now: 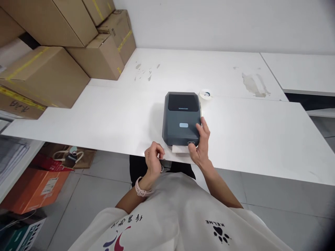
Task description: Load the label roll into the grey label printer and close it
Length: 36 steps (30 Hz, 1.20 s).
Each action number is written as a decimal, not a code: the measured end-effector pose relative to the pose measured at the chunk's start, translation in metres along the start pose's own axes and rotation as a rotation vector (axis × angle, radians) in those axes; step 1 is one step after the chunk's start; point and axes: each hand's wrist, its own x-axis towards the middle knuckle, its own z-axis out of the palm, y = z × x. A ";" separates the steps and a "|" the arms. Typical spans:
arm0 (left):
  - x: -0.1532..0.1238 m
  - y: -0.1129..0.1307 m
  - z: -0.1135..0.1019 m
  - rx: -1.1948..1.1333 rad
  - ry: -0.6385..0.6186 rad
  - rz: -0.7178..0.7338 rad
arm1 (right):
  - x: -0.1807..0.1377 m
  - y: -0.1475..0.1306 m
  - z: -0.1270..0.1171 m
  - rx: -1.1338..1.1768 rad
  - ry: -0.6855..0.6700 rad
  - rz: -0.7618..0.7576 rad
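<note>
A dark grey label printer (180,120) stands on the white table near its front edge. From its front slot a white paper label (180,149) sticks out. My right hand (201,144) grips the printer's front right corner, the thumb by the oval button on the front and the fingers along the right side. Left of the label, at the table's edge, my left hand (154,157) is curled with its fingers bent inward. Whatever those fingers may hold is hidden. Behind the printer's right side lies a roll of white labels (206,94).
Several cardboard boxes (44,76) are stacked on the table's left end. The white table (251,139) extends to the right, with grey worn marks near the back. On the floor at lower left are an orange box (34,188) and a paper bag (87,158).
</note>
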 end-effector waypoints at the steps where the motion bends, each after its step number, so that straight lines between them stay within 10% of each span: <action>1: 0.007 0.001 -0.003 0.010 0.038 0.029 | 0.005 -0.002 0.000 -0.004 0.018 -0.006; 6: 0.056 0.009 0.003 0.051 0.079 0.137 | 0.080 -0.017 -0.012 -0.006 0.149 -0.077; 15: 0.128 0.011 0.037 0.344 -0.260 0.044 | 0.256 0.012 -0.003 0.214 0.140 -0.022; 21: 0.135 0.009 0.040 0.408 -0.223 0.092 | 0.246 0.025 -0.003 -0.004 0.261 -0.132; 23: 0.134 0.012 0.041 0.464 -0.215 0.120 | 0.219 0.025 -0.002 -0.077 0.125 -0.156; 29: 0.134 0.013 0.043 0.498 -0.172 0.170 | 0.154 0.028 0.028 -0.444 -0.887 -0.131; 36: 0.136 0.007 0.040 0.476 -0.172 0.184 | 0.162 0.027 0.002 -0.048 -1.155 -0.160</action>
